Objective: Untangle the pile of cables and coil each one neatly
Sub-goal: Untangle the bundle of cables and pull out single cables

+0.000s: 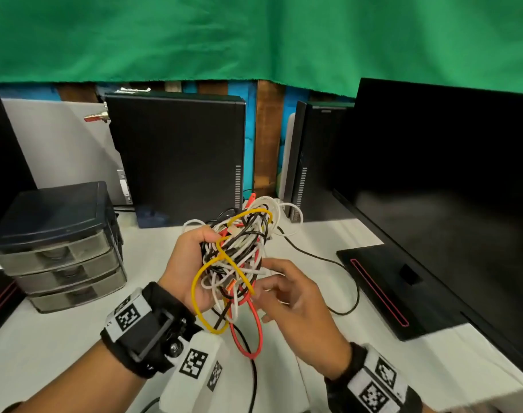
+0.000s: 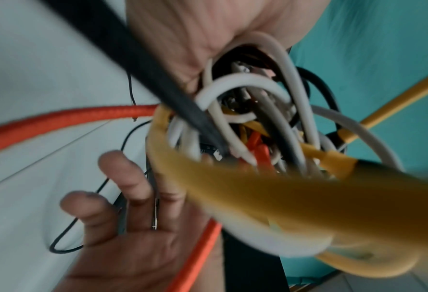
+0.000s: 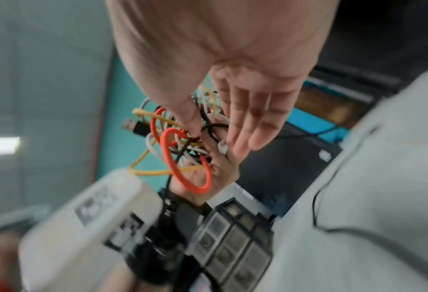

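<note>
A knotted bundle of cables (image 1: 239, 257) — smooth white and black leads, a braided orange cable (image 1: 248, 329) and a matte yellow cable (image 1: 200, 281) in drooping loops — is lifted above the white bench (image 1: 60, 338), gripped by the left hand (image 1: 185, 263), whose fingers curl round its left side. The right hand (image 1: 296, 296) sits just beside the bundle's lower right, fingers mostly straight and loose; its thumb and forefinger meet at a black strand, though blur leaves any pinch unclear. Only the right wrist view shows a black USB plug (image 3: 135, 126) jutting from the tangle. The head view alone shows a grey drawer unit (image 1: 60, 257) to the left and a dark monitor (image 1: 447, 180) to the right.
</note>
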Motion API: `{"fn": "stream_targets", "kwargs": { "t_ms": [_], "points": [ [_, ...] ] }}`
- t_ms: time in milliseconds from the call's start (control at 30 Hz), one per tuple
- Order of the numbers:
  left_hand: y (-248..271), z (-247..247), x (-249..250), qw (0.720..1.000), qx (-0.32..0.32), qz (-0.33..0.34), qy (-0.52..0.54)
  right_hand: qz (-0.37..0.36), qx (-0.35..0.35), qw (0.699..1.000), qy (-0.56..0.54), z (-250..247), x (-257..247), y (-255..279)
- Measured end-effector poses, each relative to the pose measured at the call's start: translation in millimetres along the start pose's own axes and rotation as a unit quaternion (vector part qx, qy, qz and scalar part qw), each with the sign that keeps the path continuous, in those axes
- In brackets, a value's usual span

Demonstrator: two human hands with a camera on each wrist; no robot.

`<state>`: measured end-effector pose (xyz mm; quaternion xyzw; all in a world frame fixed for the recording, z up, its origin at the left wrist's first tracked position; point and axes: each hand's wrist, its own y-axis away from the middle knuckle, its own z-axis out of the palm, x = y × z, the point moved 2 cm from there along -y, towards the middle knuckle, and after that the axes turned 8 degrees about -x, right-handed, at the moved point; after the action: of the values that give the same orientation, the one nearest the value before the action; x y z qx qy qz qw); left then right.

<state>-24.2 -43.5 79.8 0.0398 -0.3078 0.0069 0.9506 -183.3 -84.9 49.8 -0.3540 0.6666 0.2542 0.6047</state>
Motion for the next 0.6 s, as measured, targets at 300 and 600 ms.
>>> {"fn": "stream_targets", "kwargs": {
  "t_ms": [300, 600],
  "points": [
    [-2.4, -4.0, -23.7, 1.0, 0.02, -0.013, 0.006, 0.14, -0.126, 0.976, -0.108, 7.3, 4.5, 4.5],
    [0.3, 2.8, -13.9, 1.0, -0.014, 0.004, -0.005, 0.147, -0.093, 0.941, -0.292, -7.6, 5.2, -4.2]
  ]
}}
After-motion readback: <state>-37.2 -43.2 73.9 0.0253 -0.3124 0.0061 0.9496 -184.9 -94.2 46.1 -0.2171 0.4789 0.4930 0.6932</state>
